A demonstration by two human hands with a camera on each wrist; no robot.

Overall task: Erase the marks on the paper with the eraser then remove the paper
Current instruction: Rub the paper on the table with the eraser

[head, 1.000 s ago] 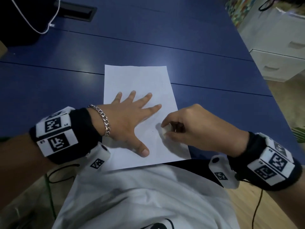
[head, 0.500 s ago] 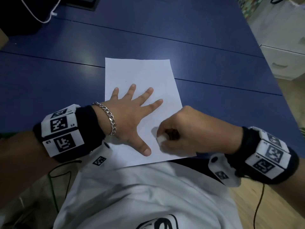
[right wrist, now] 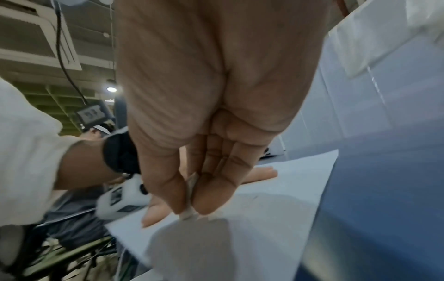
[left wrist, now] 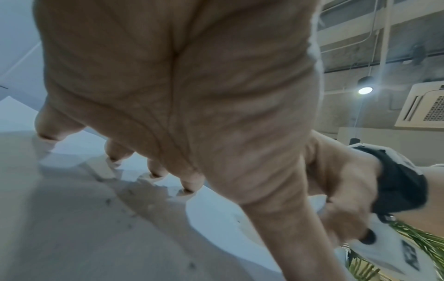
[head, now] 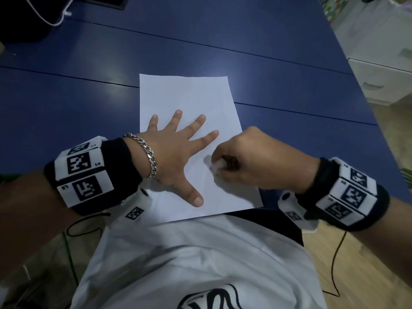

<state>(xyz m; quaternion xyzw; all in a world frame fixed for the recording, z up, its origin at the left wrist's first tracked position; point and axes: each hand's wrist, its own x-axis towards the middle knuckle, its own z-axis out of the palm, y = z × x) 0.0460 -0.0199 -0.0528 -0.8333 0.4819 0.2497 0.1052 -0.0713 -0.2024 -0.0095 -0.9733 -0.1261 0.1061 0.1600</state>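
A white sheet of paper [head: 189, 99] lies on the blue table [head: 278, 70], near its front edge. My left hand [head: 176, 152] lies flat on the sheet with fingers spread, pressing it down. My right hand [head: 245, 163] pinches a small white eraser [head: 217, 164] between thumb and fingers, its tip down on the paper's lower right part. The right wrist view shows the eraser [right wrist: 190, 213] touching the paper [right wrist: 276, 209]. In the left wrist view small dark crumbs [left wrist: 120, 207] speckle the paper by my left fingertips [left wrist: 153, 171]. I make out no clear marks on the sheet.
A white cable [head: 44, 16] and a dark object lie at the table's far left. White drawers [head: 383, 81] stand to the right of the table. My white shirt [head: 200, 259] fills the bottom of the head view.
My right hand with the eraser has slid back and forth across the lower right of the paper. The left hand has stayed flat on the sheet.
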